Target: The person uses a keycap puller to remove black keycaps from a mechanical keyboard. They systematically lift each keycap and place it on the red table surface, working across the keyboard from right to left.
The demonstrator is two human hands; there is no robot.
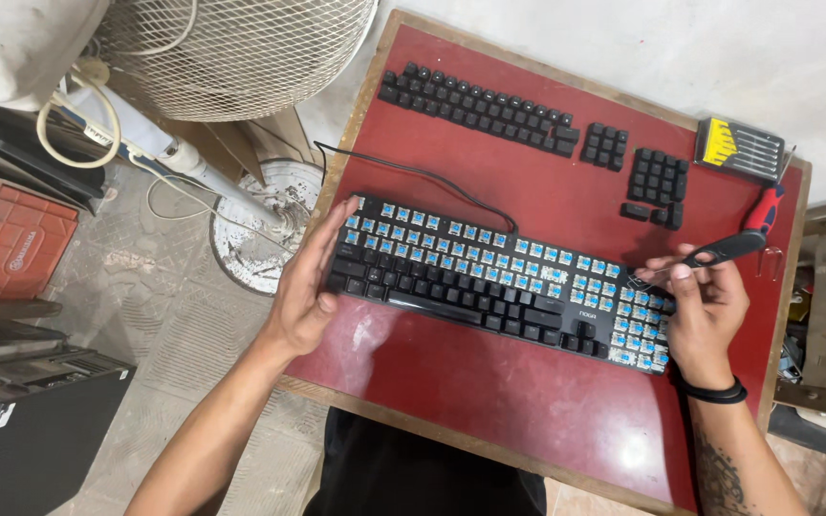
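A black mechanical keyboard [489, 277] lies across a small red table [528, 401]. Its upper rows and number pad show bare blue switches; the lower rows still have black keycaps. My left hand [310, 282] rests flat against the keyboard's left end. My right hand [705, 306] is over the keyboard's right end, holding a tool with a black and red handle [740, 239], its tip pointing at the switches near the number pad.
Removed black keycaps [480, 105] sit in rows at the table's far side, with smaller groups [657, 182] to the right. A screwdriver bit set [740, 148] lies at the far right corner. A fan [231, 48], a red crate [2, 239] and a black case [21, 420] stand on the floor to the left.
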